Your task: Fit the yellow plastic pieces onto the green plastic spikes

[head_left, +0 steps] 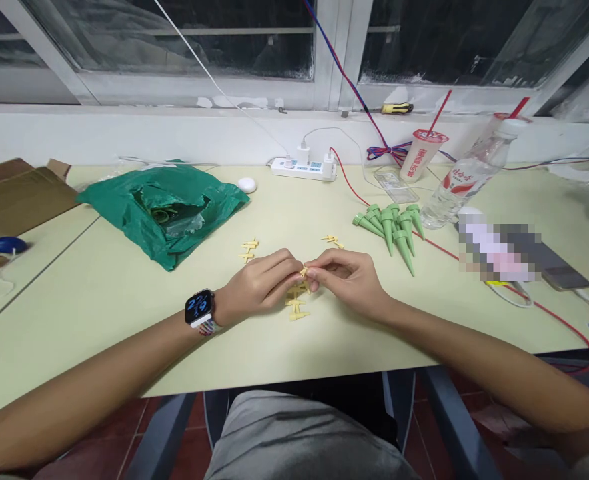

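My left grip (pixel 259 283) and right grip (pixel 347 280) meet, fingertips closed on one small yellow plastic part (pixel 303 271); its long axis is hidden.

Those little yellow plastic pieces (pixel 297 301) just under the fingers (pixel 287 262) look smooth and matt, the green plastic spikes (pixel 393 230) to their right have the same dull finish, and up left there's a crinkly, glossy green plastic bag (pixel 164 217).
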A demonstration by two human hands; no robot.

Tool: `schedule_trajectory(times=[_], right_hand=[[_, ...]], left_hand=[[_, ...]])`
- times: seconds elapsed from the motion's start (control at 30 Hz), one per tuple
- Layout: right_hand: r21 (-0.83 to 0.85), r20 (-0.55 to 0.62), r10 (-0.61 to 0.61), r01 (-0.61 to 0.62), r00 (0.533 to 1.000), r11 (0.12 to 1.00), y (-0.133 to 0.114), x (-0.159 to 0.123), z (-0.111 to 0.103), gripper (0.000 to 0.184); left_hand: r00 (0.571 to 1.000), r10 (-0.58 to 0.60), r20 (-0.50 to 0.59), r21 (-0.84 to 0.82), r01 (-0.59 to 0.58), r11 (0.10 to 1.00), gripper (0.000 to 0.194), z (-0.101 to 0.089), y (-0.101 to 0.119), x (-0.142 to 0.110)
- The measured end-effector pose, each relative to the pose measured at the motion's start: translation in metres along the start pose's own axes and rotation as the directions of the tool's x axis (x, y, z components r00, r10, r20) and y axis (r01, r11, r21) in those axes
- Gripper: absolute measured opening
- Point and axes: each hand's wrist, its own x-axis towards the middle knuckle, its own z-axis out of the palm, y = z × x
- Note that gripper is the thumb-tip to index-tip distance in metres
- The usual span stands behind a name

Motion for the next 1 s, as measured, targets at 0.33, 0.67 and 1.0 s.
schedule_trajectory(times=[0.33,0.67,1.0], right_hand=[[-0.319,0.063,-0.297,0.302,0.953,0.898,0.001,0.000,-0.006,0.003],[-0.463,0.176,-0.495,0.515,0.851,0.721,0.002,0.000,-0.010,0.011],[-0.527,0.166,-0.465,0.477,0.870,0.703,-0.001,0.001,-0.014,0.003]], left_hand=[[0.978,-0.198,-0.064,-0.146,0.187,0.971,0.025,-0.001,0.006,0.003],[0.962,-0.266,-0.066,-0.226,0.245,0.943,0.044,0.004,0.008,0.003],[0.982,-0.188,-0.019,-0.092,0.186,0.978,0.016,-0.004,0.000,-0.003]])
